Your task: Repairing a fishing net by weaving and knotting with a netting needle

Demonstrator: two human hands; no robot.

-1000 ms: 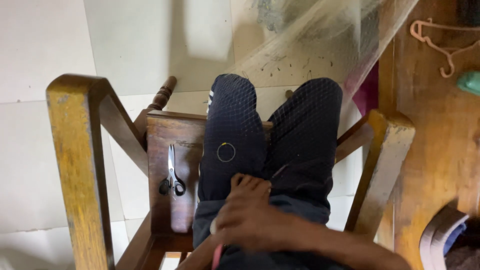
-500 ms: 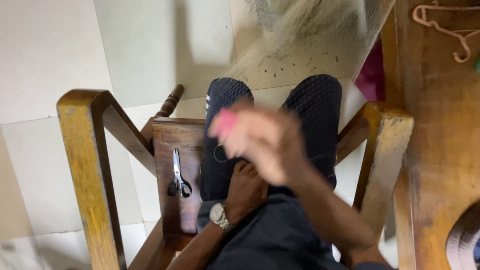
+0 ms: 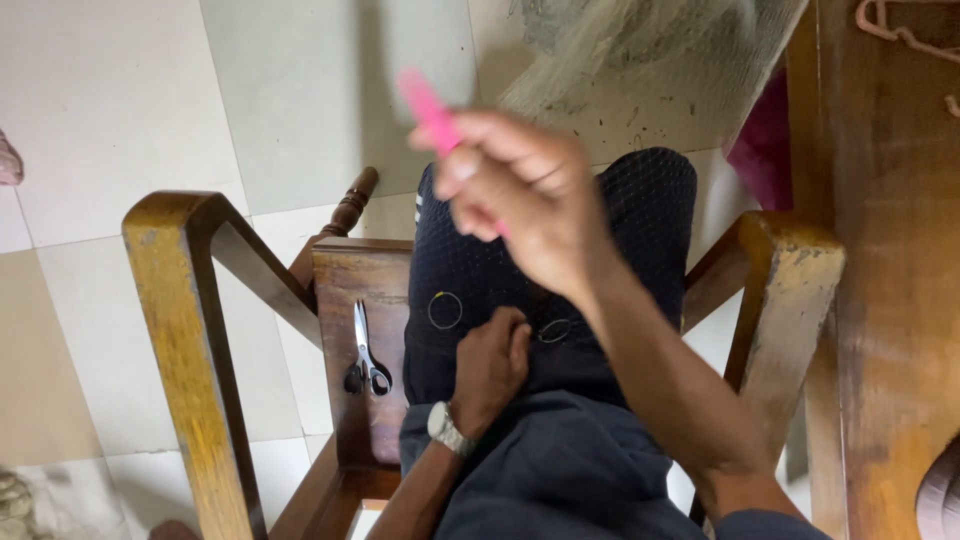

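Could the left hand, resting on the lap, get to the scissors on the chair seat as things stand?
Probably yes. The left hand rests on the lap, and the scissors lie bare on the wooden seat just beside the thigh, nothing between them. The right hand is raised, holding a pink tool.

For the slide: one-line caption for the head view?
Seated in a wooden chair, right hand raises a pink tool; left hand rests on lap, scissors beside.

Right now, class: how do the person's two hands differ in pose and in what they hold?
The right hand is raised and blurred, pinching a pink stick-like object; the left hand rests low on the lap, curled, with nothing visible in its grip. The left hand's wrist bears a wristwatch; the right hand's wrist is bare. Both are over the dark trousers.
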